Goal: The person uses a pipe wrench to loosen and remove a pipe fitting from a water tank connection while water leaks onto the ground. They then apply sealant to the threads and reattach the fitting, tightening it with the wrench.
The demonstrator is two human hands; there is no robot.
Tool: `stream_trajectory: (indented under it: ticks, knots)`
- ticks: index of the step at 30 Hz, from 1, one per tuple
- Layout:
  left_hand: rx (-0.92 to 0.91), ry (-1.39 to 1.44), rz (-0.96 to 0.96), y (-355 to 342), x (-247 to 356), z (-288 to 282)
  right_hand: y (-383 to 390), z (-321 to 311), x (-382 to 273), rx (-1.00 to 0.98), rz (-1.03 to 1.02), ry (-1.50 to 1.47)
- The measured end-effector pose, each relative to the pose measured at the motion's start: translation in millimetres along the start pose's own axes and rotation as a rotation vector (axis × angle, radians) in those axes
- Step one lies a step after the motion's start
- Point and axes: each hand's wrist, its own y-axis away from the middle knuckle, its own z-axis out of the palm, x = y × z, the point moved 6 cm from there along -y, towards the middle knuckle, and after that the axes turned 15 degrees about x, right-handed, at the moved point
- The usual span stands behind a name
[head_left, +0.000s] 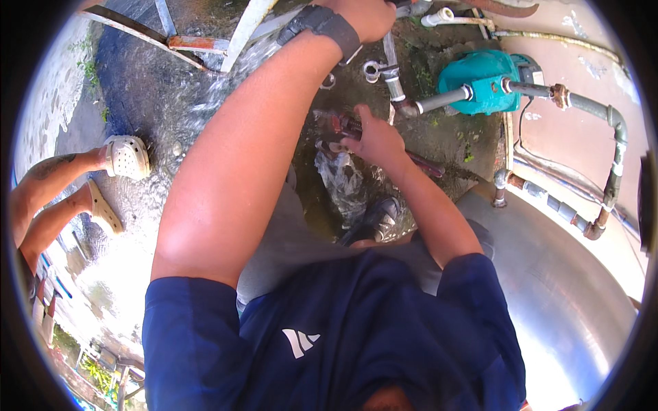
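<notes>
Red-handled pipe wrench [343, 129] sits clamped in the right hand [375, 140] above wet ground; left hand [367, 15] is closed around a grey pipe [392, 65] near the teal pump [480, 81].

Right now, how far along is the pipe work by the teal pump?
Done: a grey pipe already sits in the teal pump. In hand: the right hand grips a red pipe wrench low over wet ground, and the left hand is up at the pipework, its grip cut off by the frame. Left: water is spraying, so the line does not look sealed yet.
</notes>
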Motion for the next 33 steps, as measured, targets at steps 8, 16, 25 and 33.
stream_trajectory:
  ticks: [8, 16, 25, 33]
  knots:
    - [-0.020, -0.065, -0.025, 1.1, 1.3, 2.9, -3.8, -2.5, -5.5, 0.023, 0.039, 0.016]
    - [-0.140, 0.101, -0.103, 0.8, 1.2, -4.0, -1.2, -1.3, -9.2, -0.012, -0.004, -0.081]
    - [-0.082, 0.127, -0.144, 2.0, 0.1, -7.8, 0.1, -1.5, -11.8, -0.037, 0.049, -0.228]
    - [-0.091, 0.074, -0.023, -3.1, -3.6, -6.8, 39.2, -66.1, -30.3, -0.183, 0.133, -0.371]
